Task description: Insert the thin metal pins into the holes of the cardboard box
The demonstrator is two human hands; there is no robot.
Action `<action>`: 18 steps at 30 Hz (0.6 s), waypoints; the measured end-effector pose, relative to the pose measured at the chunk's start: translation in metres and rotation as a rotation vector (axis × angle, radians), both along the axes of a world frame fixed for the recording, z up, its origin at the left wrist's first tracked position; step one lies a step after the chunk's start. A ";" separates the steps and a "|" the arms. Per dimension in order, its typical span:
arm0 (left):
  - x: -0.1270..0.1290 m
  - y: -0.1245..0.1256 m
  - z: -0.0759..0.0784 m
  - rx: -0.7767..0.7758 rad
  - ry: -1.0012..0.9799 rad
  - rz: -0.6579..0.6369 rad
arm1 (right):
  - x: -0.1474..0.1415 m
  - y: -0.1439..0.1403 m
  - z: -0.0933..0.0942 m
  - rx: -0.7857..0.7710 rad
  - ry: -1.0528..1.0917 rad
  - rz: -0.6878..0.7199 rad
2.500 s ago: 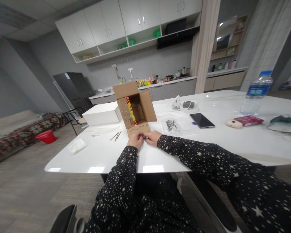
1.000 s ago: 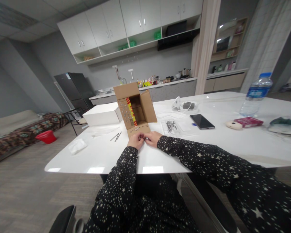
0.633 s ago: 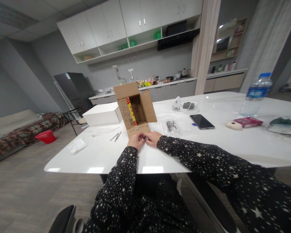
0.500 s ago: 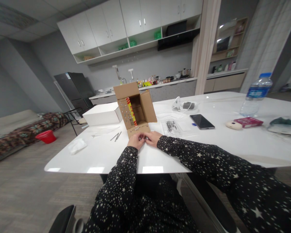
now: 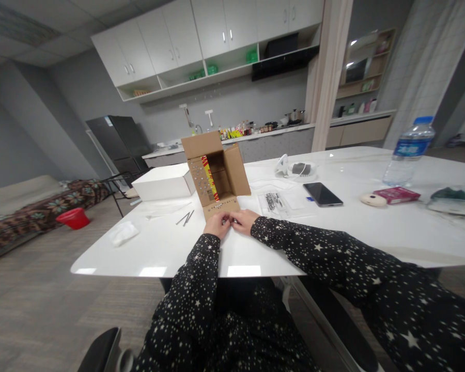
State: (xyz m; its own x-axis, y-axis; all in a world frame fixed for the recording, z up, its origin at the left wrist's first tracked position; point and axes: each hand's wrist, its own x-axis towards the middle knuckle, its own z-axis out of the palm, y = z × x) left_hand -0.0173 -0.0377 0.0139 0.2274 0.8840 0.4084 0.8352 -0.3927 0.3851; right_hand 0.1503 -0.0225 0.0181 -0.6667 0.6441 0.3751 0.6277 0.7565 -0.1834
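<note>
An opened cardboard box (image 5: 238,173) stands on the white table with its flaps folded out. Small shiny bits dot its left flap and the front flap (image 5: 220,205). Just in front of that flap, my left hand (image 5: 217,225) and my right hand (image 5: 245,221) meet, fingertips close together. Both hands have curled fingers, pinched round something too small to make out. Left of them lie two thin dark metal tools (image 5: 186,218). To the right is a clear plastic bag (image 5: 274,203) with small dark parts.
A white box (image 5: 163,182) stands behind on the left, and a crumpled tissue (image 5: 124,233) lies near the left edge. On the right are a phone (image 5: 322,194), a white corded device (image 5: 294,168), a pink box (image 5: 397,195) and a water bottle (image 5: 408,150).
My fingers have shifted very slightly where they meet. The box and the other things on the table stay in place.
</note>
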 end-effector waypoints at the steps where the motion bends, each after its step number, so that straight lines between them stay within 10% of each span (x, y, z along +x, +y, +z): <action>1: 0.000 0.000 0.000 0.000 0.002 0.001 | 0.000 0.000 0.000 0.000 -0.001 -0.001; 18: 0.001 0.001 0.001 -0.011 0.042 0.018 | 0.000 -0.001 0.001 0.004 0.008 -0.003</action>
State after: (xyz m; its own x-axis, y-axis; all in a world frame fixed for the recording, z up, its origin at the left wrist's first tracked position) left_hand -0.0166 -0.0369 0.0151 0.2284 0.8925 0.3890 0.8577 -0.3735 0.3533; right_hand 0.1507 -0.0240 0.0191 -0.6617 0.6447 0.3827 0.6286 0.7553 -0.1856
